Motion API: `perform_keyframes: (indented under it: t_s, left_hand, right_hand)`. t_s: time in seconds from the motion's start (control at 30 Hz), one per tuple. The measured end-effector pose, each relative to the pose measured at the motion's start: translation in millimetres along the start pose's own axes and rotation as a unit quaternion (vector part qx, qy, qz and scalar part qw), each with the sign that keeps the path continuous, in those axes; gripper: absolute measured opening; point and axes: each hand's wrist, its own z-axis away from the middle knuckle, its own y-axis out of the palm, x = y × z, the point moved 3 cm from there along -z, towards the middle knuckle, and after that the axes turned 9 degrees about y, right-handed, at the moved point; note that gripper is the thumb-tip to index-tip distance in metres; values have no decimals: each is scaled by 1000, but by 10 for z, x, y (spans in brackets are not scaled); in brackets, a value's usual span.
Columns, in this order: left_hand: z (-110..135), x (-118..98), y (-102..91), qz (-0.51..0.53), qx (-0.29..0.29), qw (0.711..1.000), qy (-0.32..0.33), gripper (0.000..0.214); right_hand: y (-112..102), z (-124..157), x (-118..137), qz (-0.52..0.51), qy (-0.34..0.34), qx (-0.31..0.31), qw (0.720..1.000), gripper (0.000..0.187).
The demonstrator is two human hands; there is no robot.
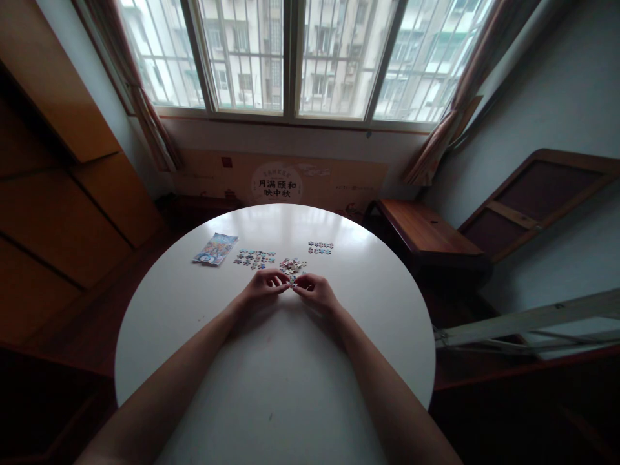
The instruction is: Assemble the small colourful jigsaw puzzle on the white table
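My left hand [264, 285] and my right hand [316, 290] meet over the white table, both with fingers closed in a pinch. A small jigsaw piece [292, 281] shows between their fingertips, which partly cover it. Just beyond them lies a loose heap of jigsaw pieces [292, 264]. To the left, several more pieces [254, 258] are spread in rough rows. A smaller group of pieces [320, 247] sits in two short rows at the back right. Farther left, a colourful printed picture sheet [216, 249] lies flat.
The round white table [271, 387] fills the middle of the view. Behind its right side stands a low wooden bench [426, 226]. Wooden cabinets [62, 213] line the left, and a barred window [290, 58] is at the back.
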Motion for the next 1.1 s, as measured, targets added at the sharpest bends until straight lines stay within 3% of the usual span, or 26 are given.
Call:
perform_keyframes:
  t_s: [0.6, 1.1]
  left_hand:
    - [7, -38, 8, 4, 3, 1000, -30, 24]
    - [-4, -79, -7, -10, 13, 1000, -9, 22]
  right_hand:
    - [14, -8, -48, -1, -1, 6, 1000, 17]
    - [17, -2, -53, -28, 7, 3, 1000, 23]
